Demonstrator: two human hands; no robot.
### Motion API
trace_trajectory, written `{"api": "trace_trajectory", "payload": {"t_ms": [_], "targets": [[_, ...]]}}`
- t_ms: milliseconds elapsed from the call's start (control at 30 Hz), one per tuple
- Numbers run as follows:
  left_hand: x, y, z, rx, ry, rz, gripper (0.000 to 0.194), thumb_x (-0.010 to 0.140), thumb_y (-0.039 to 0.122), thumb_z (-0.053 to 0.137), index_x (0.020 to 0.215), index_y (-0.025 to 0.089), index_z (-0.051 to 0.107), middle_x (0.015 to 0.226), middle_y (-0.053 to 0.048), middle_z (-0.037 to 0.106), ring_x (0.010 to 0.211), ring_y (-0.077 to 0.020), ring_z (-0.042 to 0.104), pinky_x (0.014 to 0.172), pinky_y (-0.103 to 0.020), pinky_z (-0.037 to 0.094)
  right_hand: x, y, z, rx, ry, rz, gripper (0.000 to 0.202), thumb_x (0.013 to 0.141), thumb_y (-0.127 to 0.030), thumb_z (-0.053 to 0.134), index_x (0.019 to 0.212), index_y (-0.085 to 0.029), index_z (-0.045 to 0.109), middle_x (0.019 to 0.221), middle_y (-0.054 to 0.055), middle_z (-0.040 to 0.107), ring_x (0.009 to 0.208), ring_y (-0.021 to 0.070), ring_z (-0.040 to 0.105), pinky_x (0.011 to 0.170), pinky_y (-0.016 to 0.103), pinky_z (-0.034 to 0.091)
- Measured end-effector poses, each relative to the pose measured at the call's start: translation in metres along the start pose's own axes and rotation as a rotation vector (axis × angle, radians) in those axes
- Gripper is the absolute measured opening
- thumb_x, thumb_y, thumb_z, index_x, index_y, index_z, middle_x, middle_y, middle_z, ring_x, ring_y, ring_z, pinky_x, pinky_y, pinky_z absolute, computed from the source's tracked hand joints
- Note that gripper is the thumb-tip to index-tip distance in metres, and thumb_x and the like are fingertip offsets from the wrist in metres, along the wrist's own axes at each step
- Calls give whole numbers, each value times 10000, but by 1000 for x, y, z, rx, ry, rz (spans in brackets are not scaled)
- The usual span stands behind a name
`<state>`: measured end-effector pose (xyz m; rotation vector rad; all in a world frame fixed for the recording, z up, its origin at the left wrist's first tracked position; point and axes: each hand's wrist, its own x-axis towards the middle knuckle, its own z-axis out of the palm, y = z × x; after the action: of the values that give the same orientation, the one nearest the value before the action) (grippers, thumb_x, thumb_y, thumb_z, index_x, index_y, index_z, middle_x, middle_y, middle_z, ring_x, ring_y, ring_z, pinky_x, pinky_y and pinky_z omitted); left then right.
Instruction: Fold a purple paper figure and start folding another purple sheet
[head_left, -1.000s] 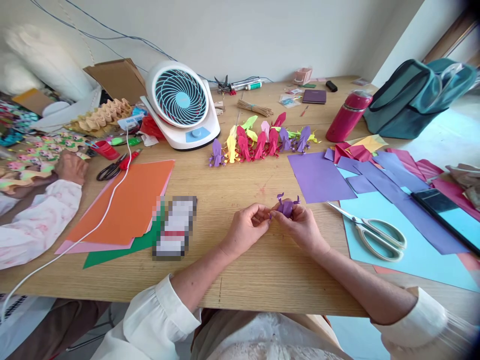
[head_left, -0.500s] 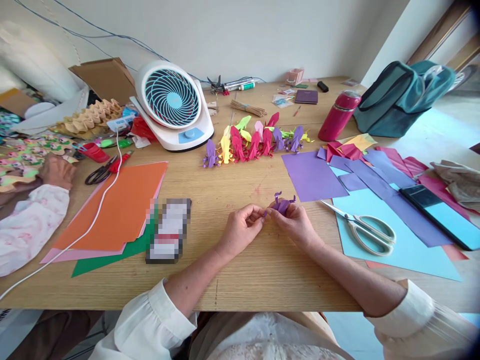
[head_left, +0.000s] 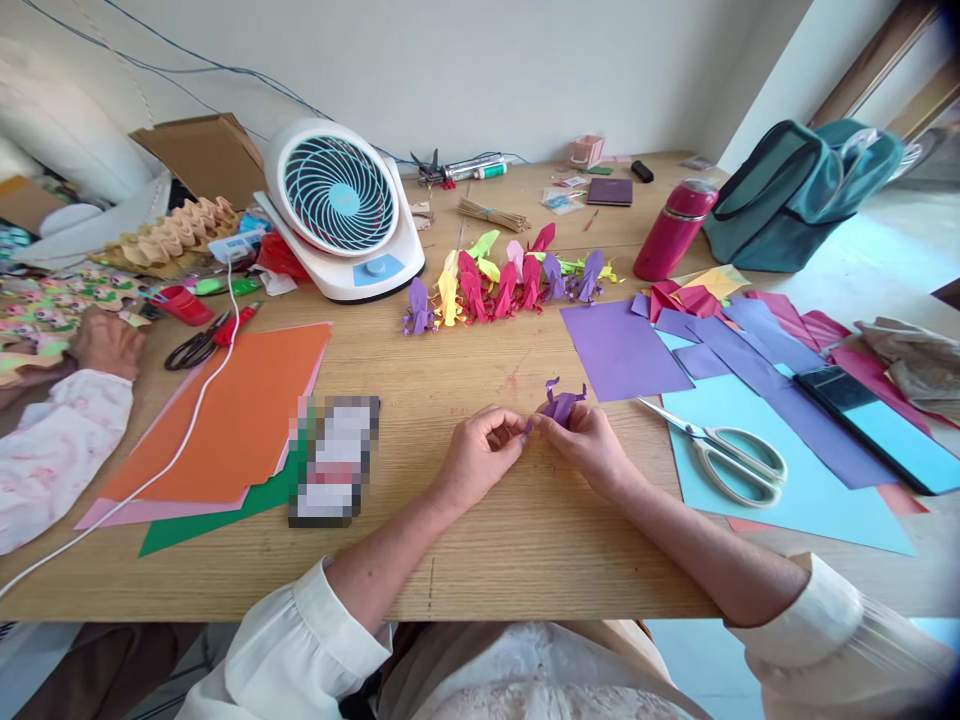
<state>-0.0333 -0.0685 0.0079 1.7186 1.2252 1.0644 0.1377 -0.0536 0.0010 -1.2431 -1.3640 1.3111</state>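
Note:
Between my hands, over the middle of the table, is a small purple origami figure [head_left: 561, 405] with thin curled legs sticking up. My right hand [head_left: 589, 447] is closed around its body, thumb on the near side. The fingertips of my left hand [head_left: 487, 447] pinch a thin strip at the figure's left end. Behind my hands stands a cluster of similar folded paper figures [head_left: 506, 285] in red, yellow, green, pink and purple. To the right lie a square purple sheet [head_left: 626, 350] and open-handled white scissors [head_left: 739, 465] on a light blue sheet [head_left: 817, 515].
Orange sheets [head_left: 225, 420] and a blurred-out phone [head_left: 335, 460] lie left. Further back stand a white fan [head_left: 341, 205], a red bottle [head_left: 675, 230] and a teal bag [head_left: 787, 205]. A black phone [head_left: 874, 425] rests on paper at right. Another person's hand [head_left: 110, 345] is at far left.
The purple figure's legs appear slightly higher and tilted a little differently in my right hand. Both hands keep their hold. The whole view has shifted slightly.

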Motion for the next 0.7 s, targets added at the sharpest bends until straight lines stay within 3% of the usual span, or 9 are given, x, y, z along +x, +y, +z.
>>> {"api": "trace_trajectory", "payload": {"t_ms": [267,700], "targets": [[-1,2,-2,87,2,65,82,800,121,589,791,168,655,730,2,604,630,-103,547,576,-209,414,0,-4,0,-30,5,34,347,725,-500,696,700,-164,612,593,-24,470,551,105,361,502,256,275],[-2,5,-9,241,-5,288,151,874,101,538,850,192,656,830,-20,559,666,-109,520,604,-220,404,-4,-10,1,-48,-37,17,395,741,-556,689,680,-179,588,595,-24,456,559,109,358,500,256,283]]}}
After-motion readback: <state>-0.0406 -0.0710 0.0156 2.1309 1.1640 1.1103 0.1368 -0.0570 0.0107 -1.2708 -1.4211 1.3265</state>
